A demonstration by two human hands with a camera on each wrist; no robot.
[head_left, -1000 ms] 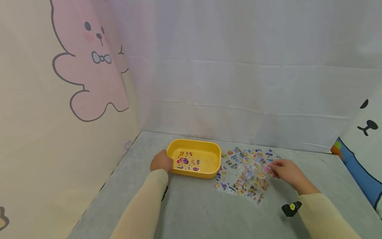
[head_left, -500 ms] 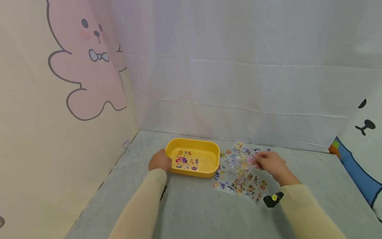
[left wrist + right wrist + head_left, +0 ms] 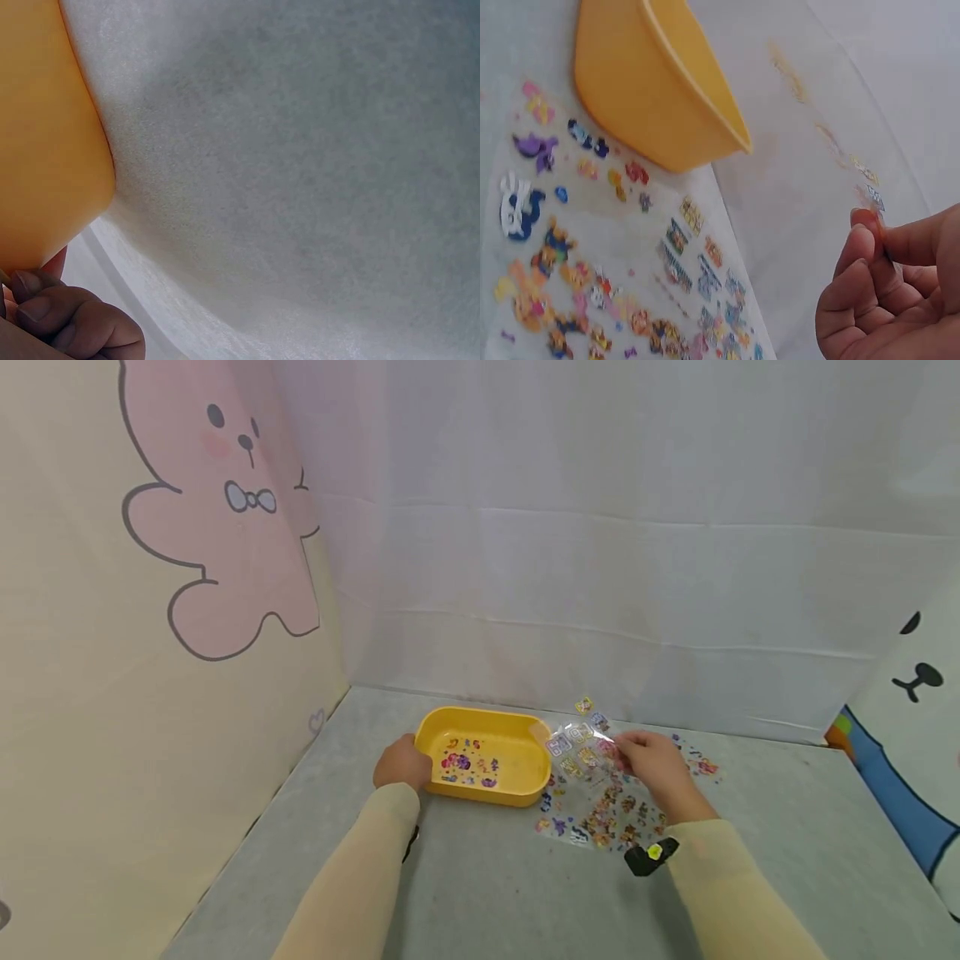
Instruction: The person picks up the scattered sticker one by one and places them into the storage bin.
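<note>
My left hand [image 3: 403, 762] grips the left end of a yellow tray [image 3: 525, 781], fingers curled at its edge in the left wrist view. Inside the tray lie several small coloured stickers [image 3: 459, 763], perhaps on a clear sheet. A clear sticker sheet [image 3: 577, 745] hangs from my right hand [image 3: 660, 768], pinched between thumb and fingers. Its left edge reaches the tray's right rim in the head view; whether it touches is unclear. Beneath the right hand, more clear sticker sheets [image 3: 585, 292] lie on the table, partly covered by the hand and the raised sheet.
The grey table [image 3: 495, 893] meets a white curtain [image 3: 585, 577] at the back. To the left stands a cream curtain with a pink bear [image 3: 225, 543]. A black wrist strap [image 3: 649, 857] sits at the right sleeve.
My right hand has moved left towards the tray, lifting the pinched sticker sheet off the others. The left hand stays on the tray, which has barely shifted in view.
</note>
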